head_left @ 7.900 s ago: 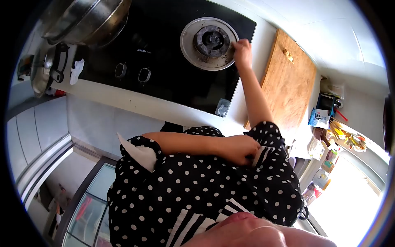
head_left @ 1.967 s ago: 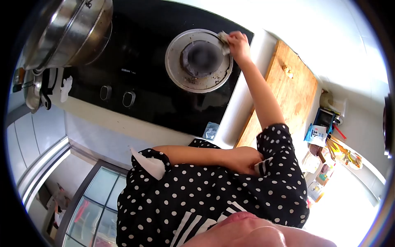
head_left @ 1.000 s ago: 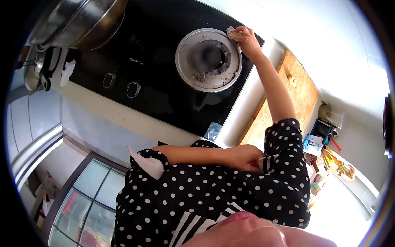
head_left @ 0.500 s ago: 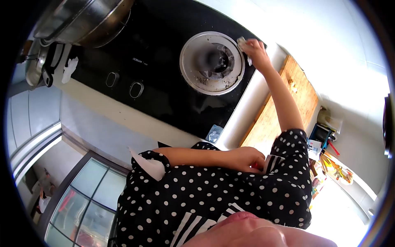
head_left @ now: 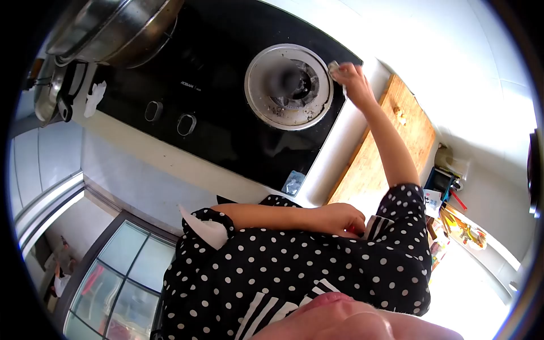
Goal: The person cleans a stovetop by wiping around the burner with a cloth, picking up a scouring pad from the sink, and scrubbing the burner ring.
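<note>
My right hand [head_left: 355, 85] reaches out over the right edge of the black glass stove [head_left: 226, 141], its fingers closed on a crumpled, off-white paper towel [head_left: 334, 69]. The towel lies just beside the rim of the round metal burner tray [head_left: 259, 107], which has dark crumbs and stains around its burner [head_left: 300, 85]. Bent across my waist, my left hand [head_left: 343, 219] is curled against the polka-dot clothing. Something red shows at its fingertips, but what it holds, if anything, is hidden.
A large metal pot [head_left: 113, 34] stands at the upper left, near a black-handled pan [head_left: 65, 105] and a crumpled white tissue [head_left: 95, 99]. Two knobs [head_left: 186, 124] sit on the stove front. A wooden board [head_left: 391, 133] lies to the right.
My right hand and the paper towel have shifted slightly down beside the burner tray. The whole view has moved a little to the left. My left hand stays at my waist.
</note>
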### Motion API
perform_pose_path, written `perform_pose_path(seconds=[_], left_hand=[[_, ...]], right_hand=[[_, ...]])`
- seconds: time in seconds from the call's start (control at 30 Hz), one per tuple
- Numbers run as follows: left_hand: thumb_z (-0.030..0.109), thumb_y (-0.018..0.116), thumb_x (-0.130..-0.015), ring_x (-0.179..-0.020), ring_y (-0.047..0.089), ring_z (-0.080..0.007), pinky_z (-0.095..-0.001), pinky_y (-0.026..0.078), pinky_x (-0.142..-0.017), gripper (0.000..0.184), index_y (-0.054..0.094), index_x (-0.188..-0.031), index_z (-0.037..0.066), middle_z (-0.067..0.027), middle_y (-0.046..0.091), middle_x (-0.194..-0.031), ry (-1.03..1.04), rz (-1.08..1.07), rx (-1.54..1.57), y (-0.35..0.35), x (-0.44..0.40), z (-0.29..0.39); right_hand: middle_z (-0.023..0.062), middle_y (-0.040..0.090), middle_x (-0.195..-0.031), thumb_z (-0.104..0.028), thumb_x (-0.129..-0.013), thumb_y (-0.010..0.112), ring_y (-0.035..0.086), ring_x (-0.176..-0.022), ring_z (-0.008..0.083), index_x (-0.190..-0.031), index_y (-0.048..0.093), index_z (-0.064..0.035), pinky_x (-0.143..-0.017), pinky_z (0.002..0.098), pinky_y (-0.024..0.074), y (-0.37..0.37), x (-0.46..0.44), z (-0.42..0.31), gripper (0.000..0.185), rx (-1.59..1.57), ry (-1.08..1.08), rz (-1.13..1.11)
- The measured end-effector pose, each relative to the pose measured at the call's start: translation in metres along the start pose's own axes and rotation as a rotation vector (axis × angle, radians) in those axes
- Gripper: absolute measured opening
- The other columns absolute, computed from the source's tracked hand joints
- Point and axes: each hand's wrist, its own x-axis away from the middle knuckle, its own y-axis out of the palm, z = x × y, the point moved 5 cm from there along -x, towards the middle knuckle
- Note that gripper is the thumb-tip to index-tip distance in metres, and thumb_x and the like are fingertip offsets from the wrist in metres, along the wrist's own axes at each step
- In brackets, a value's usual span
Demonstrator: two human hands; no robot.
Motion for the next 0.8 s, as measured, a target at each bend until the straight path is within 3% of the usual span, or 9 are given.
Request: perform_pose_path(seconds=[0.03, 0.1, 0.13, 0.2, 0.3, 0.4, 0.5, 0.67, 0.8], left_hand=[[0.016, 0.061, -0.079, -0.079, 0.06, -0.0251, -0.0327, 0.046, -0.069, 0.017, 0.064, -0.09, 0.003, -0.0126, 0.06, -0.087, -0.059, -0.002, 0.004, 0.001, 0.0, -0.001], [0.018, 0.062, -0.078, -0.079, 0.06, -0.0272, -0.0339, 0.047, -0.07, 0.019, 0.063, -0.088, 0.001, -0.0143, 0.06, -0.087, -0.174, -0.007, -0.001, -0.002, -0.003, -0.001], [0.02, 0.063, -0.077, -0.077, 0.06, -0.03, -0.0355, 0.047, -0.069, 0.022, 0.062, -0.084, -0.001, -0.016, 0.061, -0.083, -0.054, 0.052, -0.036, -0.001, -0.004, -0.003], [0.019, 0.062, -0.076, -0.077, 0.06, -0.0302, -0.0353, 0.047, -0.069, 0.021, 0.062, -0.084, -0.001, -0.0162, 0.061, -0.084, -0.065, 0.017, -0.006, 0.003, -0.005, -0.004], [0.016, 0.062, -0.077, -0.078, 0.06, -0.0285, -0.0338, 0.047, -0.07, 0.018, 0.062, -0.085, 0.0, -0.0133, 0.061, -0.088, -0.144, -0.111, -0.015, 0.017, -0.003, 0.004], [0.016, 0.062, -0.078, -0.077, 0.059, -0.0255, -0.0325, 0.046, -0.068, 0.018, 0.065, -0.089, 0.002, -0.0091, 0.061, -0.088, 0.001, -0.156, -0.058, 0.032, -0.007, 0.011], [0.017, 0.062, -0.078, -0.078, 0.059, -0.0249, -0.0324, 0.046, -0.068, 0.018, 0.066, -0.09, 0.003, -0.0093, 0.061, -0.087, -0.118, -0.316, -0.128, 0.033, -0.013, 0.01], [0.019, 0.063, -0.074, -0.072, 0.06, -0.0275, -0.0348, 0.046, -0.065, 0.019, 0.063, -0.079, 0.001, -0.0131, 0.06, -0.08, -0.168, -0.26, -0.052, 0.039, -0.017, -0.004], [0.019, 0.062, -0.074, -0.072, 0.06, -0.0273, -0.0347, 0.046, -0.065, 0.019, 0.062, -0.079, 0.0, -0.0129, 0.059, -0.078, -0.186, -0.293, -0.041, 0.045, -0.019, -0.003]], right_hand=[[0.0011, 0.049, -0.118, 0.009, -0.076, 0.05, 0.047, -0.105, 0.0237, -0.111, 0.063, -0.0295, -0.092, 0.0323, 0.0433, 0.023, -0.018, 0.024, 0.054, -0.136, 0.119, 0.018], [0.0014, 0.049, -0.118, 0.005, -0.079, 0.049, 0.047, -0.105, 0.0236, -0.111, 0.063, -0.0287, -0.091, 0.0319, 0.0434, -0.003, -0.044, -0.007, 0.049, 0.069, -0.085, 0.159], [0.0017, 0.049, -0.118, 0.004, -0.08, 0.049, 0.047, -0.105, 0.0238, -0.111, 0.062, -0.0284, -0.091, 0.0319, 0.0435, -0.006, -0.051, -0.012, 0.047, 0.068, -0.078, 0.18], [0.0023, 0.049, -0.118, 0.001, -0.081, 0.048, 0.047, -0.106, 0.0243, -0.113, 0.062, -0.0276, -0.09, 0.0318, 0.0437, -0.004, -0.048, -0.018, 0.045, 0.049, -0.038, 0.224], [0.0075, 0.051, -0.11, -0.023, -0.091, 0.046, 0.046, -0.106, 0.0264, -0.115, 0.058, -0.0215, -0.087, 0.0364, 0.0424, 0.024, 0.004, 0.005, 0.027, -0.126, 0.237, 0.145], [0.0065, 0.051, -0.113, -0.003, -0.084, 0.047, 0.047, -0.104, 0.0244, -0.112, 0.061, -0.0272, -0.092, 0.0332, 0.0425, 0.011, 0.08, -0.028, 0.039, -0.095, 0.178, 0.089], [0.0046, 0.051, -0.112, -0.005, -0.082, 0.051, 0.047, -0.102, 0.0279, -0.106, 0.064, -0.027, -0.089, 0.0351, 0.0433, 0.011, 0.103, -0.045, 0.035, -0.052, 0.154, 0.106], [0.0038, 0.052, -0.111, -0.007, -0.083, 0.05, 0.047, -0.101, 0.0266, -0.104, 0.065, -0.0248, -0.089, 0.0346, 0.0413, 0.0, 0.037, -0.02, 0.032, -0.135, 0.231, 0.184], [0.0046, 0.052, -0.112, -0.006, -0.082, 0.051, 0.047, -0.104, 0.0268, -0.103, 0.066, -0.0249, -0.091, 0.0346, 0.0404, 0.007, 0.055, -0.018, 0.033, -0.193, 0.239, 0.143]])
